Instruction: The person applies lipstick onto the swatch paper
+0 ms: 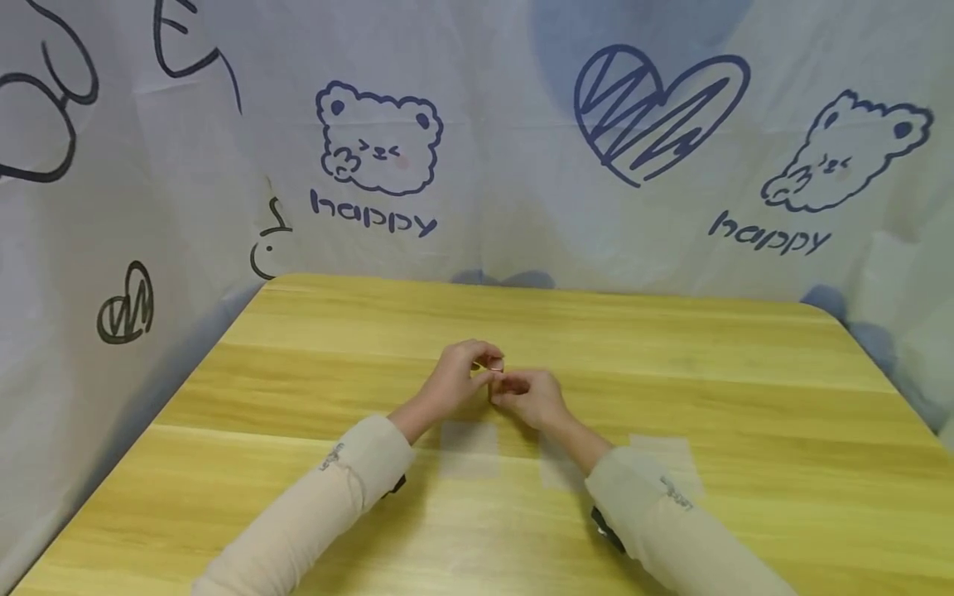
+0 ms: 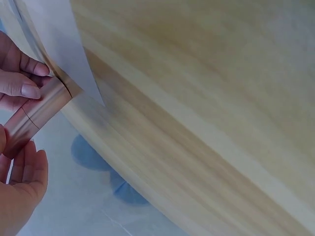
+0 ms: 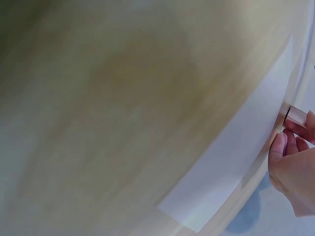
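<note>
Both hands meet around a small shiny rose-gold tube (image 2: 50, 102) with a thin dark seam round its middle and a dark rim at one end. My left hand (image 1: 455, 372) pinches one part of it; in the left wrist view the left hand (image 2: 27, 182) cups the end away from the table. Closer to the dark-rimmed end, my right hand (image 1: 532, 397) pinches it with thumb and fingers. In the right wrist view, the rim end of the tube (image 3: 297, 120) shows just past the right hand's fingertips (image 3: 279, 141). The fingers cover much of the tube.
On the wood-grain table (image 1: 335, 323), several pale square sheets lie near the forearms, including a left one (image 1: 468, 451) and a right one (image 1: 666, 463). A white sheet (image 3: 226, 152) also crosses the right wrist view. A drawn-on cloth backdrop (image 1: 507, 182) rises behind the table.
</note>
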`<action>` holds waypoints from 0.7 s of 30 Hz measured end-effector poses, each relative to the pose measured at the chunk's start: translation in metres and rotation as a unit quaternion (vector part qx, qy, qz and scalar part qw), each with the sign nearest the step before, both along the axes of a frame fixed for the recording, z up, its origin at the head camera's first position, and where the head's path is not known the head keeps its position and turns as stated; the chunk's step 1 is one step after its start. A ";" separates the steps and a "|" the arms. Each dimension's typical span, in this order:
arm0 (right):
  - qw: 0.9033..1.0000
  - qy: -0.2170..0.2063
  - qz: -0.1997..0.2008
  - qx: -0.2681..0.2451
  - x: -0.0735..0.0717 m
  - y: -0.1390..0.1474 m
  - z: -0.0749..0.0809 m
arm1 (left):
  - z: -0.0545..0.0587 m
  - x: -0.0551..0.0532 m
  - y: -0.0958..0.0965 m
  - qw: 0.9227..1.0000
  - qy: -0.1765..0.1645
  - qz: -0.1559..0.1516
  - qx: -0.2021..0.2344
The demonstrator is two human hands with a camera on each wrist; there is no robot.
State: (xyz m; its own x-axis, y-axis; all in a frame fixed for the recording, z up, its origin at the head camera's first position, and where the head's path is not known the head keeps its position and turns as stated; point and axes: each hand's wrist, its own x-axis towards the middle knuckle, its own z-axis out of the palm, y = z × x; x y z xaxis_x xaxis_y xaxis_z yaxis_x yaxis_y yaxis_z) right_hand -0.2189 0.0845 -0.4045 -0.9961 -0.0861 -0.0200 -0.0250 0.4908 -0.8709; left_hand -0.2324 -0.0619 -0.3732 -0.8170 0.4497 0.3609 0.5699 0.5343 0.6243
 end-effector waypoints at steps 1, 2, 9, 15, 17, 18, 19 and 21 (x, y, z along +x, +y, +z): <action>1.000 -0.001 0.000 0.000 0.001 0.000 0.000 | 0.000 0.001 0.000 1.000 -0.003 -0.001 -0.001; 1.000 -0.002 0.001 0.000 0.001 -0.001 -0.001 | 0.000 0.001 0.000 1.000 -0.007 -0.001 -0.001; 1.000 -0.001 0.002 -0.007 0.004 -0.003 0.000 | 0.002 0.003 -0.002 1.000 -0.020 0.002 0.008; 1.000 0.004 0.024 -0.013 0.003 0.002 0.004 | 0.005 0.004 -0.004 0.999 -0.022 0.010 0.025; 0.999 0.005 0.034 -0.017 0.003 0.005 0.007 | 0.007 0.003 -0.004 0.999 -0.021 0.009 0.033; 0.999 0.004 0.040 -0.018 0.003 0.007 0.008 | 0.008 0.003 -0.005 0.999 -0.021 0.008 0.035; 0.999 0.004 0.048 -0.017 0.003 0.009 0.009 | 0.008 0.003 -0.005 0.999 -0.019 0.005 0.037; 0.998 0.008 0.069 -0.013 0.004 0.013 0.012 | 0.009 0.004 -0.006 0.999 -0.020 0.000 0.039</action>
